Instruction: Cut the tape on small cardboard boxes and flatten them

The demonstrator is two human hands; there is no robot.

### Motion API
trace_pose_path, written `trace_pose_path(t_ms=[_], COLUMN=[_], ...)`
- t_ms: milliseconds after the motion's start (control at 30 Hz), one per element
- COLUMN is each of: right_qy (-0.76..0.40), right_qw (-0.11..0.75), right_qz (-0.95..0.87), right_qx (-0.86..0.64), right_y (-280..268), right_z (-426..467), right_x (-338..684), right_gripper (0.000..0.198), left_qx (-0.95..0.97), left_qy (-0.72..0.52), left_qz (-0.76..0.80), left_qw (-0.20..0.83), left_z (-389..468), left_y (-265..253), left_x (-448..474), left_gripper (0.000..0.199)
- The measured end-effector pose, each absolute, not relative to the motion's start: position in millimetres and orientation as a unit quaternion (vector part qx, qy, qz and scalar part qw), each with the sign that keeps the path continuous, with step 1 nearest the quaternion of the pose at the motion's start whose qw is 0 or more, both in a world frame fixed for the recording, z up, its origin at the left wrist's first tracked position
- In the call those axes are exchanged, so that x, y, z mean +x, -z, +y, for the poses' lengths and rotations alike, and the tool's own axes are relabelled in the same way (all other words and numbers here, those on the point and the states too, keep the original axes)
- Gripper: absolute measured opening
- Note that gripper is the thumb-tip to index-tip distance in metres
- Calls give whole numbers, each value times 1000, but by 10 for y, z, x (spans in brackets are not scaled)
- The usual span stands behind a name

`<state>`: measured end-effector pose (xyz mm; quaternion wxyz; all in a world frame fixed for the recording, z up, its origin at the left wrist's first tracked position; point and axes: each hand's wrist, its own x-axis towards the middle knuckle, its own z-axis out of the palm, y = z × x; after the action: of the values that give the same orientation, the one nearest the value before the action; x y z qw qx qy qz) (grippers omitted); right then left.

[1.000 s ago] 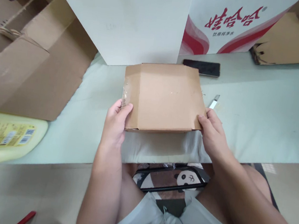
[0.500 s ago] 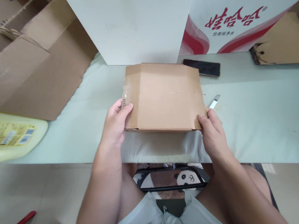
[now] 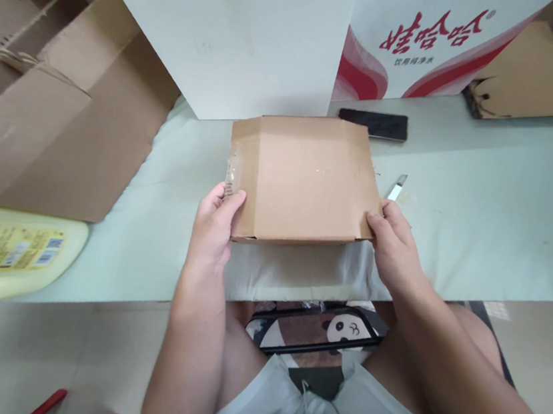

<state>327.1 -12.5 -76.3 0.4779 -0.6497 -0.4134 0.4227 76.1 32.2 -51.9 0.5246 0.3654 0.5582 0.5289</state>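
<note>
Your left grip (image 3: 214, 223) and right grip (image 3: 393, 243) both pinch the brown cardboard (image 3: 310, 181) over the pale green surface (image 3: 486, 219).

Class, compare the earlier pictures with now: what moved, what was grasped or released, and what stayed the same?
Nothing visibly moved; no grip was taken or released. The left hand and right hand still hold the cardboard piece at opposite sides; the smartphone and utility knife stayed put.
</note>
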Motion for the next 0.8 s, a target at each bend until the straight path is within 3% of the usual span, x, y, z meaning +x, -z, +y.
trace_pose_path(t_ms=[800], right_qy=[-433], right_qw=[484], right_qz=[-397], right_qx=[-648], right_y=[757], right_z=[-127], right_x=[3274], right_gripper=[21], left_qx=[367], left_qy=[-532], left_qz=[559], left_qw=[520], left_z=[320], left_y=[513], left_x=[766], left_gripper=[22])
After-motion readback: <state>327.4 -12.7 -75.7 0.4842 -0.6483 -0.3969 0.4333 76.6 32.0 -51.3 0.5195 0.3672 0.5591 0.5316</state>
